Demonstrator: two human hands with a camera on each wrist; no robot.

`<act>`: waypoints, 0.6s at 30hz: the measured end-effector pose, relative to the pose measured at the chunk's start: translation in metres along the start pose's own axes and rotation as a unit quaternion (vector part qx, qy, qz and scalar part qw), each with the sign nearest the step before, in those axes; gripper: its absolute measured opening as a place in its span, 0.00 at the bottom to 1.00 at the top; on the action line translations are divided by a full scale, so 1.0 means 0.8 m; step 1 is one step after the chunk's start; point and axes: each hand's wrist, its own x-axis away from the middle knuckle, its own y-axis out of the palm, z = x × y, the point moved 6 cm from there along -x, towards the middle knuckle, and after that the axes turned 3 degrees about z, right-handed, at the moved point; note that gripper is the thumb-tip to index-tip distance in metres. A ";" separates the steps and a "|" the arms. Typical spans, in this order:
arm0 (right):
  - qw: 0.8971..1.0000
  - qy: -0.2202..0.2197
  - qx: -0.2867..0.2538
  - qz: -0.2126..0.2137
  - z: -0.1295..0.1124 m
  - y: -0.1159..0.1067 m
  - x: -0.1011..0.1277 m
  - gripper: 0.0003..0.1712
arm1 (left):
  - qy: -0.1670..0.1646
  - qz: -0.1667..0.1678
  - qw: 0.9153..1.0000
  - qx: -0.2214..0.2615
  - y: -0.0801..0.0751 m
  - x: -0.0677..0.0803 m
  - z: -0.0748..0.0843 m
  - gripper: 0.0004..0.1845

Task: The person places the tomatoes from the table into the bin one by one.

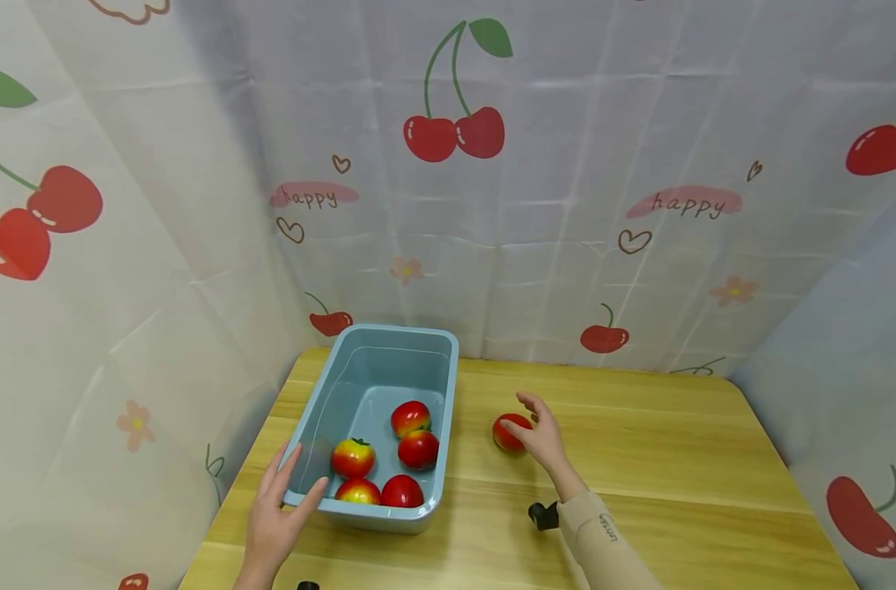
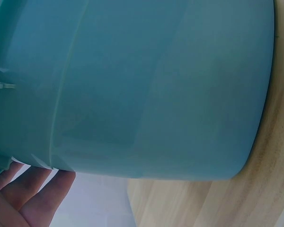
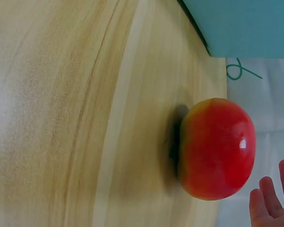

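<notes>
A light blue plastic tub [image 1: 448, 385] stands on the wooden table [image 1: 640, 442] and holds several red-and-yellow fruits [image 1: 418, 449]. My left hand [image 1: 289, 492] rests on the tub's near left corner, fingers straight along the side wall and thumb against the front wall. In the left wrist view the tub's wall [image 2: 156, 85] fills the frame with my fingers [image 2: 33, 194] below its rim. One more red fruit [image 1: 509, 433] lies on the table right of the tub. My right hand [image 1: 527, 422] hovers beside it with fingers spread. In the right wrist view the fingertips [image 3: 270, 203] stand apart from this fruit [image 3: 217, 149].
Cherry-print curtains [image 1: 566, 205] close in the table at the back and both sides. A small black clip [image 1: 544, 515] sits by my right sleeve [image 1: 603, 541]. The table's right half is bare wood [image 1: 676, 459]. The tub's corner [image 3: 246, 28] shows in the right wrist view.
</notes>
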 end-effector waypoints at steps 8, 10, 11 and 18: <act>0.999 0.039 -0.005 -0.004 0.014 0.006 -0.001 0.36 | 0.002 0.000 1.000 0.002 0.000 0.000 0.000 0.36; 0.999 0.050 0.006 -0.005 0.018 0.008 -0.001 0.36 | 0.002 0.000 1.000 0.001 0.000 0.000 0.000 0.36; 0.998 0.054 0.012 -0.005 0.020 0.009 0.000 0.36 | 0.002 -0.001 1.000 0.001 0.000 0.000 0.000 0.36; 0.994 0.090 0.053 -0.013 0.037 0.022 0.009 0.36 | 0.000 -0.002 1.000 0.004 0.000 0.000 0.001 0.36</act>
